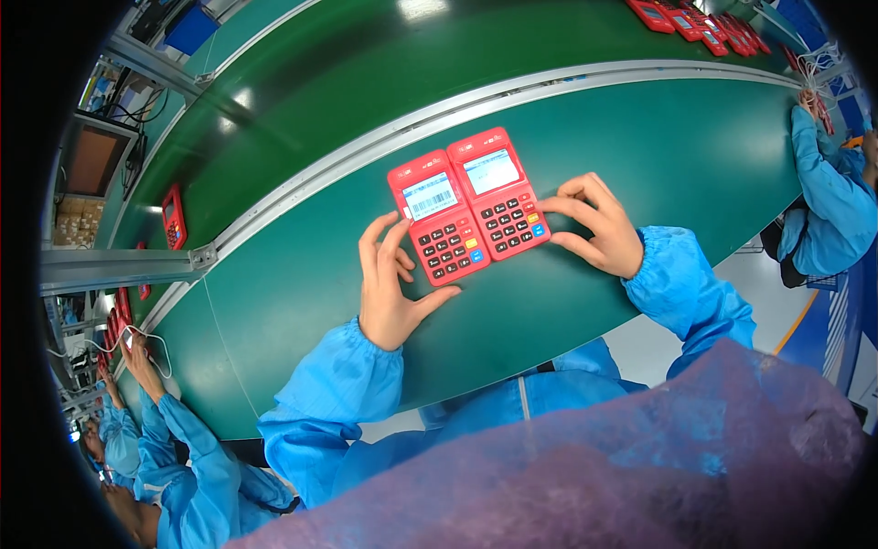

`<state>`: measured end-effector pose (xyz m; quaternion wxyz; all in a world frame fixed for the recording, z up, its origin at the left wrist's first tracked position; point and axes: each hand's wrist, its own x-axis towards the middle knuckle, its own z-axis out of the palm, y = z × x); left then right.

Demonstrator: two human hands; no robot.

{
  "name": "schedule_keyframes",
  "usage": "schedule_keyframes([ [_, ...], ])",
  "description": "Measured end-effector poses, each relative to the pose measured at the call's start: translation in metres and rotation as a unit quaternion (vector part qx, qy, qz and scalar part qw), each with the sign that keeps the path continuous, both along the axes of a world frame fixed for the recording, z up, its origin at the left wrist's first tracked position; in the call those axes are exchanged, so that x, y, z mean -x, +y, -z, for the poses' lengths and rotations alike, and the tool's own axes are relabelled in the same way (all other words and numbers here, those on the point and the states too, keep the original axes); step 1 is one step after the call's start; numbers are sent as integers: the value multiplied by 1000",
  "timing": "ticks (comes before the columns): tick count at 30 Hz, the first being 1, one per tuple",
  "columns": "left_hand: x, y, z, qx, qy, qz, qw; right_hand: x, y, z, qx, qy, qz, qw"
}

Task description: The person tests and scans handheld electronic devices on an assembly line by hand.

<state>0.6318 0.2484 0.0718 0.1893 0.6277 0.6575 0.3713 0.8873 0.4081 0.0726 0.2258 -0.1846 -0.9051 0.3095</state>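
Note:
Two red card payment terminals lie side by side, long edges together, on the green tabletop. The left terminal (439, 218) has a lit screen with a barcode on it. On the right terminal (497, 192) the lit screen is pale and mostly blank. Both have black, yellow and blue keys. My left hand (389, 284) is open, its curved fingers at the left terminal's outer edge and its thumb spread below the lower corner. With fingers apart, my right hand (596, 227) rests its fingertips against the right terminal's outer edge.
A metal rail (476, 102) divides the worktop (631, 137) from a darker green belt (320, 82). More red terminals (700, 26) lie at the far right, and one terminal (174, 218) lies at left beside a metal post (128, 270). Co-workers in blue sit at both sides.

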Motion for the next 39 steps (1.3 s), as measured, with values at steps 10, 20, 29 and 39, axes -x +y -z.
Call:
schedule_keyframes([
  [10, 2, 3, 3, -160, 167, 61, 971, 8, 8, -2, -46, -27, 0, 999],
  [20, 1, 6, 35, -156, 144, 95, 973, 9, 3, 21, 161, -19, 22, 986],
  [29, 1, -10, 33, -137, 173, 97, 971, 21, 7, 17, 95, -68, 37, 992],
  [39, 3, -1, 30, -162, 156, 102, 969, 21, 18, 32, 151, -5, -18, 988],
])
